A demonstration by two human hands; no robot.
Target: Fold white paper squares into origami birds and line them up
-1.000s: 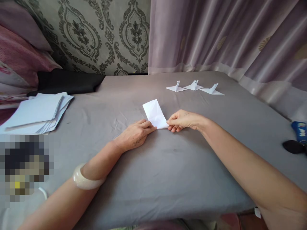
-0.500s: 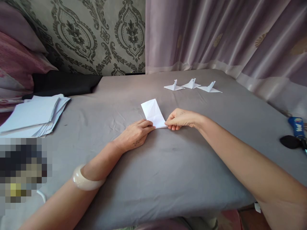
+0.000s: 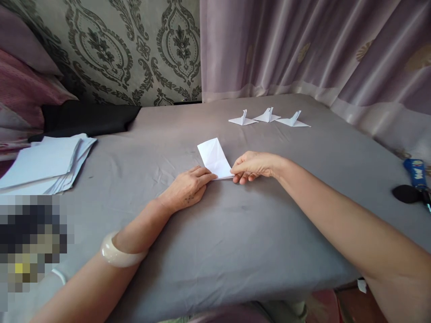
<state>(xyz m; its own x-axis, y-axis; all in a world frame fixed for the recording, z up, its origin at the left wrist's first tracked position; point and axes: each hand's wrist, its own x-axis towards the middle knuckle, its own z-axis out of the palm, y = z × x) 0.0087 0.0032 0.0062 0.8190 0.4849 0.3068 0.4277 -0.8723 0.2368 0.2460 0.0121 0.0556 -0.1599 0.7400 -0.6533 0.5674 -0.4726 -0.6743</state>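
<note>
Both bare forearms reach in toward frame centre.
The left hand (image 3: 186, 186) lies flat, fingers extended; the right hand (image 3: 252, 165) pinches, fingertips curled.

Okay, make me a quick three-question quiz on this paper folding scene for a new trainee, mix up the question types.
1. True or false: the left hand rests on the grey sheet with its fingertips at the folded paper.
2. How many finished folded paper figures sit near the curtain?
3. Multiple choice: the stack of blank paper lies (A) at the person's left, (B) at the person's right, (C) under the right hand.

Key: 1 true; 2 three; 3 A.
</note>
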